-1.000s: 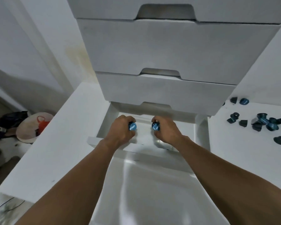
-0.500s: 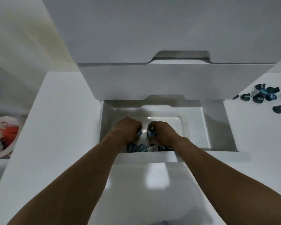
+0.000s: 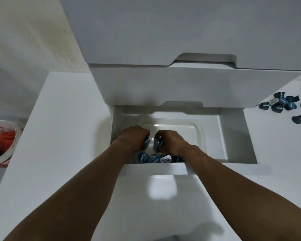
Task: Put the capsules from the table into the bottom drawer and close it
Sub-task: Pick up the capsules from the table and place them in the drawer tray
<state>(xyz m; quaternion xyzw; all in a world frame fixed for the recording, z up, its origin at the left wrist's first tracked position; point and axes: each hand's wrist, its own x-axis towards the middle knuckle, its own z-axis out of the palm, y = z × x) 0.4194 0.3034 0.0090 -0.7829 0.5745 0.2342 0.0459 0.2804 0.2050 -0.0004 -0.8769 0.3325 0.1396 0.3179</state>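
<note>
Bottom drawer [image 3: 233, 136] pulled open below closed upper drawers [image 3: 181, 87]. Both hands lowered inside, over clear plastic tray [image 3: 189, 126]. Left hand [image 3: 132, 136] grip curled around blue capsule [image 3: 146, 142]; right hand [image 3: 170, 139] grip curled around second blue capsule [image 3: 158, 143]. Row of capsules [image 3: 155, 158] laid at drawer's near edge, foil lids up. Loose capsule pile [image 3: 283, 104] left on white surface [image 3: 285, 145], far right. Bucket [image 3: 10, 136] seen at left, below.

Capsules in drawer [image 3: 159, 158] near its front wall [image 3: 155, 168]; loose capsules [image 3: 283, 104] on table [image 3: 276, 145], right.
</note>
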